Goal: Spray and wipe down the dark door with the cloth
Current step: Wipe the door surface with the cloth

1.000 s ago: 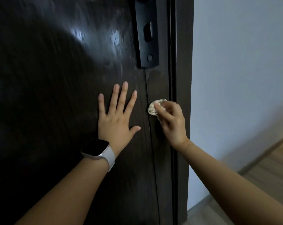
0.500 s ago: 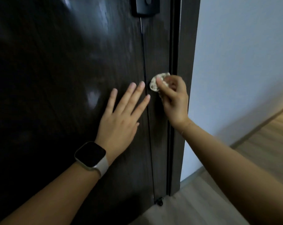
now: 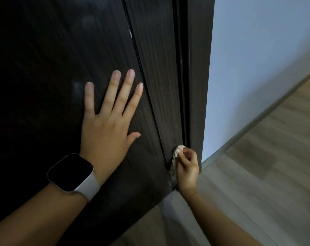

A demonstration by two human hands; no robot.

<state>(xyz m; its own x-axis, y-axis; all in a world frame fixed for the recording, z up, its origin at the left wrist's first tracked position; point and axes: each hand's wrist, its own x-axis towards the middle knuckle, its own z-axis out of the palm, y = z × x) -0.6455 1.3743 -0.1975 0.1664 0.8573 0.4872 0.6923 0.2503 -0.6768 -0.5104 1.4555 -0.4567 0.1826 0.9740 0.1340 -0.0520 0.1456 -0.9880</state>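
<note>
The dark wood-grain door (image 3: pixel 49 59) fills the left and middle of the view. My left hand (image 3: pixel 106 125) presses flat on its panel with fingers spread, a watch on the wrist. Low down near the door's bottom right edge, my right hand (image 3: pixel 187 166) grips a small bunched pale cloth (image 3: pixel 177 151) and holds it against the door's edge strip. Most of the cloth is hidden by my fingers. No spray bottle is in view.
The dark door frame (image 3: pixel 198 77) runs down just right of the cloth. A pale wall (image 3: pixel 257 59) with a skirting board (image 3: pixel 257 121) stands to the right. Wood-look floor (image 3: pixel 266 174) lies below.
My right hand has slid the cloth down the door's edge from mid height to near the floor. The view has tilted down, so the lock plate has left the frame. My left hand stays flat on the door.
</note>
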